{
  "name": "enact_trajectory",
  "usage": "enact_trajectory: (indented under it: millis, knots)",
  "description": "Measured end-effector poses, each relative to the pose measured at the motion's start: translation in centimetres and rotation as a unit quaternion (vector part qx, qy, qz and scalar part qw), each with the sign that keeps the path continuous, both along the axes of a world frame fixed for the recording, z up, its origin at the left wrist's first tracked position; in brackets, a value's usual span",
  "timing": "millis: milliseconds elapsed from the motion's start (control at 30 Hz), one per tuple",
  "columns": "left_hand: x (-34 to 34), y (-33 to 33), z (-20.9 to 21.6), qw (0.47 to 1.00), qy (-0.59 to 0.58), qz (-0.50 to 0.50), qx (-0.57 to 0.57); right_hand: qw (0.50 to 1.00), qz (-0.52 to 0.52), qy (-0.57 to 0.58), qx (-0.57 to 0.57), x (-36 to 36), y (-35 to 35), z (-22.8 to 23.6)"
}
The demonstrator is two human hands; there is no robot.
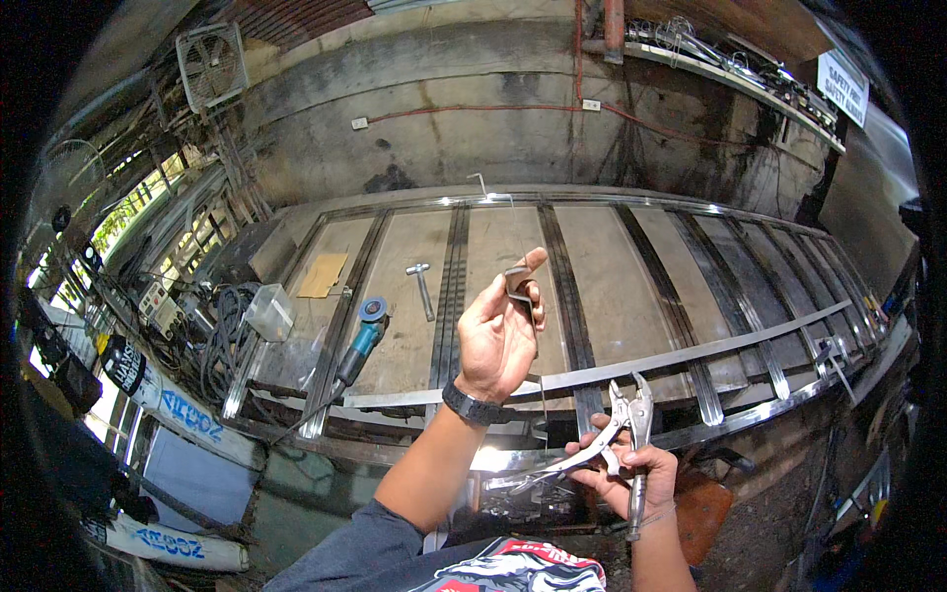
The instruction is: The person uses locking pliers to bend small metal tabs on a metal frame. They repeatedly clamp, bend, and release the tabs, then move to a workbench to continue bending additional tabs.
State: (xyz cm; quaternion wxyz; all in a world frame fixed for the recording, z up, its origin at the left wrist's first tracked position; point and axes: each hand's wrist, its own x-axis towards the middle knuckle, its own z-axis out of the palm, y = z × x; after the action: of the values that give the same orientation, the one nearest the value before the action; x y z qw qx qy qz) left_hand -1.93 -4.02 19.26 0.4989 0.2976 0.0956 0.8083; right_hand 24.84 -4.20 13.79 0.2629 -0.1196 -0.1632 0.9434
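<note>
My left hand (498,340), a dark watch on its wrist, is raised over the middle of a metal frame (456,286). Its fingers are curled around a small bent metal piece (517,287), partly hidden by the hand. Lower and to the right, my right hand (646,483) grips locking pliers (614,444) by the handles. Their jaws point up and away from me, apart, with nothing visible between them. A long flat metal bar (681,353) lies across the near part of the frame, just beyond the pliers.
Left on the frame lie an angle grinder (363,343) with its cord, a hammer (422,292) and a cardboard piece (323,275). A clear plastic container (270,314) sits beside coiled cables (229,331). Gas cylinders (187,409) lie at near left. A concrete wall (424,148) stands behind.
</note>
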Motion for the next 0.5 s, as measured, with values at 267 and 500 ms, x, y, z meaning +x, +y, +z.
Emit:
enact_trajectory:
  millis: [267,500]
  knots:
    - [-1.5,-0.4,0.7,0.999,-0.014,-0.030,0.006,0.958,-0.042,-0.132,0.250,-1.2,-1.7,4.8]
    - [-1.4,-3.7,-1.0,0.996,0.063,-0.068,-0.010,0.879,0.078,-0.197,0.428,-3.8,-2.9,9.1]
